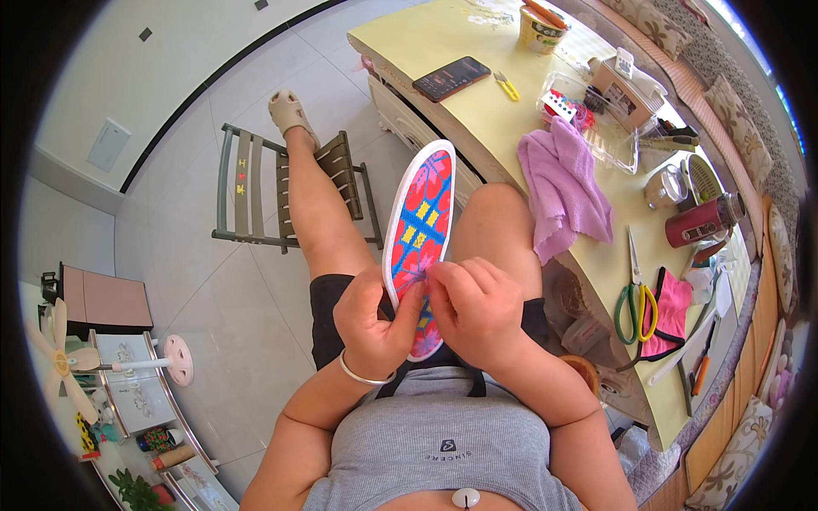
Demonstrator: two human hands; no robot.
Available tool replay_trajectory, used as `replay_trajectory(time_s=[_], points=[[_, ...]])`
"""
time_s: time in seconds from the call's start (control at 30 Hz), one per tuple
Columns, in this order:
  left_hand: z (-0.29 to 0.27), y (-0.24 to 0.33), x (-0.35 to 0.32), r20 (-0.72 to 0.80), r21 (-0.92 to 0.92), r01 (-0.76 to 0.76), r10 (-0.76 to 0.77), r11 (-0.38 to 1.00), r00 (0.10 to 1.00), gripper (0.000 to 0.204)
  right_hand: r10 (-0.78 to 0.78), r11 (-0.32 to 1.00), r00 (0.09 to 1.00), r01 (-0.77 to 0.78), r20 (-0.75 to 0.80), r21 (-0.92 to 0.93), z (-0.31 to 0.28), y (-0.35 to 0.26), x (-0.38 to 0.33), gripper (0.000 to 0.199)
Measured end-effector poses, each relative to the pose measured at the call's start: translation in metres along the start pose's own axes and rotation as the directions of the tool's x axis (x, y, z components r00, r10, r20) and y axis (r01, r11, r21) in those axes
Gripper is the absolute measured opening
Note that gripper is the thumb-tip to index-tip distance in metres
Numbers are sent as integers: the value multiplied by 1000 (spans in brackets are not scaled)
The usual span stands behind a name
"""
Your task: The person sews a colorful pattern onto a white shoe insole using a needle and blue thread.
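Observation:
An embroidered insole (423, 209) with a white edge and a red, blue and yellow pattern is held upright over my lap. My left hand (368, 317) grips its left edge, thumb lying across the patterned face. On the other side, my right hand (479, 305) is closed, its thumb and fingertips pinched together against the insole's lower half. Whatever those fingertips hold is too small to make out. The two hands nearly meet at the pattern, covering part of it.
To the right stands a yellow table (503, 111) with a phone (452, 78), yellow-handled cutter (506, 86), purple towel (564, 183), plastic tray (618, 145), maroon flask (705, 221), scissors (635, 298) and pink cloth (669, 317). My foot rests by a folding chair (328, 183). A fan (64, 358) stands left.

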State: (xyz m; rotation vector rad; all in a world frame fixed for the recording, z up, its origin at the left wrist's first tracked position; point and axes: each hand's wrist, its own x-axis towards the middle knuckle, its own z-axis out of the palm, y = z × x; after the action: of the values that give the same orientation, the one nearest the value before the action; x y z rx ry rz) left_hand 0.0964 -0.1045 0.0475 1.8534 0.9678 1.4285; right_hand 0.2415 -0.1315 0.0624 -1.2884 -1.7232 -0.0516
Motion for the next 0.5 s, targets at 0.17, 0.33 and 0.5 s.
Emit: replay_trajectory(time_s=[0.17, 0.33, 0.5], points=[[-2, -1, 5, -14, -114, 56, -58, 992, 998, 14, 18, 1000, 999, -17, -39, 24, -4, -1, 0, 16], [-3, 4, 7, 40, -392, 214, -216, 895, 976, 20, 78, 992, 995, -72, -62, 104, -15, -6, 11, 16], [-11, -17, 8, 286, -780, 344, -192, 522, 939, 30, 554, 514, 799, -550, 235, 658, -17, 14, -1, 14]])
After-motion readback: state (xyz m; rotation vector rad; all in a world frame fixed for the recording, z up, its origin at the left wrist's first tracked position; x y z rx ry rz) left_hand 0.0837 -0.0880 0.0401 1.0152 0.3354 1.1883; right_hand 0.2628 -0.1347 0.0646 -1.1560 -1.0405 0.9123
